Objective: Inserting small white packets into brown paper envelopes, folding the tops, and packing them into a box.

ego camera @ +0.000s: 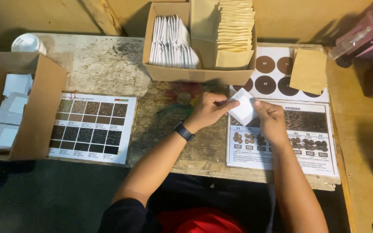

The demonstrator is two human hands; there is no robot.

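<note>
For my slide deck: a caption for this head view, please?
Both hands hold a small white paper packet above a worn wooden table.

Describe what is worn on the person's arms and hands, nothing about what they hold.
Both hands are bare: no gloves and no rings that show. The left hand has a black band, a watch or tracker, around its wrist. The right hand has a bare wrist. Both forearms are uncovered; a dark short sleeve shows at the left upper arm.
</note>
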